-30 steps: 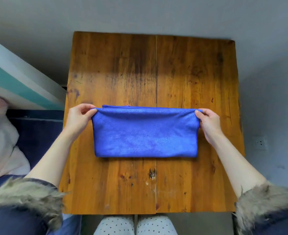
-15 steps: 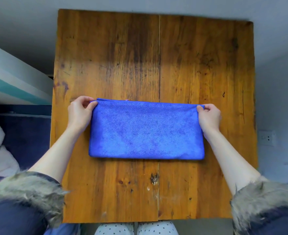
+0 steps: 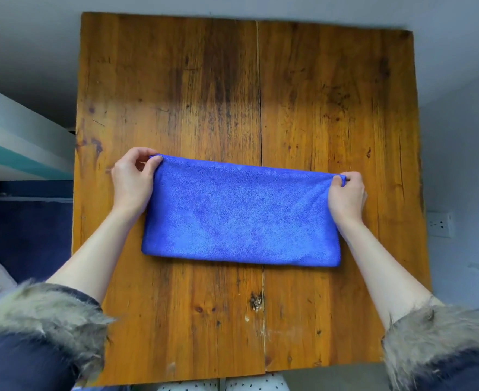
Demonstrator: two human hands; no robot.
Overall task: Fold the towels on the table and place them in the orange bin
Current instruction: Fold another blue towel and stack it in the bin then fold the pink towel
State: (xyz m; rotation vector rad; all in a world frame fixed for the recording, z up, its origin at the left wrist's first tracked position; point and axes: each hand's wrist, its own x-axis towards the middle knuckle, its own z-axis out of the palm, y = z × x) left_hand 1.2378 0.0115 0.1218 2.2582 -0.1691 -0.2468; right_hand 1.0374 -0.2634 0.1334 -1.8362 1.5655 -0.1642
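While the blue towel (image 3: 241, 213) lies folded into a long rectangle across the middle of the wooden bench (image 3: 331, 108), both hands hold its far corners. The left hand (image 3: 132, 180), at centre left of the frame, has its grip clamped on the towel's upper left corner, thumb and curled fingers pinching the cloth so the corner lifts slightly off the wood. The right hand (image 3: 346, 193), at centre right, has its grip clamped likewise on the upper right corner, the fingers curled round a small bunch of fabric. The far edge of the towel runs taut between the two hands, sloping a little downward toward the right of the frame. The near edge is a rounded fold resting flat on the bench, just above a dark knot (image 3: 256, 301) in the wood. A seam (image 3: 259, 108) between two planks runs from the top of the bench to the bottom and passes under the towel near its middle.

Both forearms are bare, and fur-trimmed dark sleeves (image 3: 43, 314) fill the lower corners of the frame. In the lower left, beside the bench, dark blue fabric (image 3: 26, 232) and something white show. A striped teal and white surface (image 3: 12, 145) stands at the left edge, and a wall socket (image 3: 439, 224) sits on the grey wall at the right.
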